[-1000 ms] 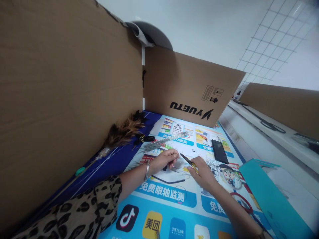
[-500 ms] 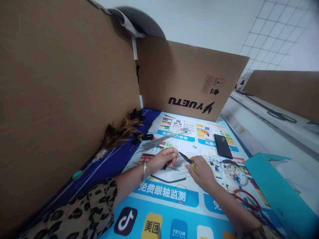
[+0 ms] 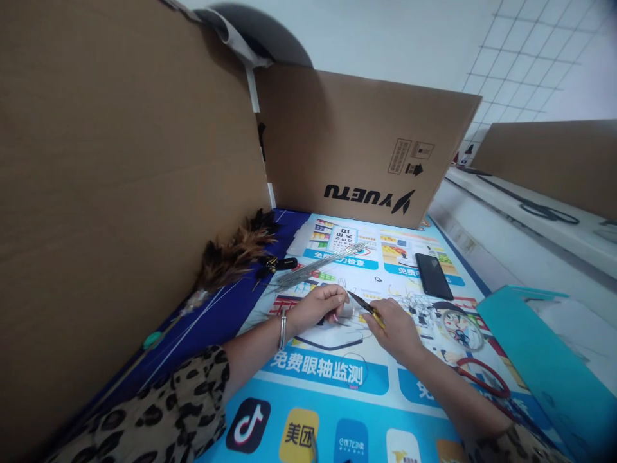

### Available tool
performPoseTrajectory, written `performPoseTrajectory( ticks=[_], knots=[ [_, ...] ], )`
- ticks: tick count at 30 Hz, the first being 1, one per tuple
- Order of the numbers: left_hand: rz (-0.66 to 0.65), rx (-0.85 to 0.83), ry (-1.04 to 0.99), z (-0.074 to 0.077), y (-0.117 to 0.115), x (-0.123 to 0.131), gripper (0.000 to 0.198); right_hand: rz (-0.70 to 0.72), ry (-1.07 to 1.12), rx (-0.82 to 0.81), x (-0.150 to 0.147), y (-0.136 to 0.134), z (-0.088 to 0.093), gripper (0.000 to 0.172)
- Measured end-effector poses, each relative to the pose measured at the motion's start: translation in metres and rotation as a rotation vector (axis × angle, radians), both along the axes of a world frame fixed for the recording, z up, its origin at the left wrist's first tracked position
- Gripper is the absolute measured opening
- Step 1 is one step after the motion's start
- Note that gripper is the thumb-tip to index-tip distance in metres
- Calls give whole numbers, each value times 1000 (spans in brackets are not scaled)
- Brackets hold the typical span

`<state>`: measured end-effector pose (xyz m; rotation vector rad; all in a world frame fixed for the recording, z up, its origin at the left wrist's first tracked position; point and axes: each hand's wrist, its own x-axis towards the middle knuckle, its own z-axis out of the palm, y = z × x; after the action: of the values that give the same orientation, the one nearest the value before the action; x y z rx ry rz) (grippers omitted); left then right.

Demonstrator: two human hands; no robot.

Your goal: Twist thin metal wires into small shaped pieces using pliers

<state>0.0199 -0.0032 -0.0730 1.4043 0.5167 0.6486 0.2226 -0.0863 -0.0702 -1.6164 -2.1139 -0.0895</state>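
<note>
Near the middle of the printed table cover, my left hand (image 3: 324,305) is closed in a pinch on a thin wire, which is very fine and hard to make out. My right hand (image 3: 396,329) is wrapped round the yellow handles of pliers (image 3: 367,307). Their dark, pointed jaws reach left to just beside my left fingertips. Behind my left hand lies a bundle of thin silvery wires (image 3: 322,265). A dark bent wire (image 3: 330,346) rests on the cover below my left hand.
A black phone (image 3: 434,276) lies at the back right. Brown feathers (image 3: 231,251) and a small black tool (image 3: 282,263) are at the left. Cardboard panels (image 3: 357,141) stand behind and left. A clear round dish (image 3: 460,328), a red loop (image 3: 484,378) and a teal box (image 3: 544,360) are right.
The view has shifted slightly. The plier jaws still point at my left fingertips, and both hands keep nearly the same pose and hold.
</note>
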Motion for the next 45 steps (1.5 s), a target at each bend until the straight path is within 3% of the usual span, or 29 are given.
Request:
performPoseTrajectory(
  ticks=[21, 34, 45],
  knots=[
    [253, 436, 303, -10, -1, 6, 21, -121, -20, -85, -6, -3, 2, 29],
    [336, 706, 377, 1, -7, 4, 20, -119, 33, -143, -8, -4, 2, 30],
    [414, 859, 433, -3, -5, 3, 17, -146, 79, -158, -11, -6, 2, 31]
  ],
)
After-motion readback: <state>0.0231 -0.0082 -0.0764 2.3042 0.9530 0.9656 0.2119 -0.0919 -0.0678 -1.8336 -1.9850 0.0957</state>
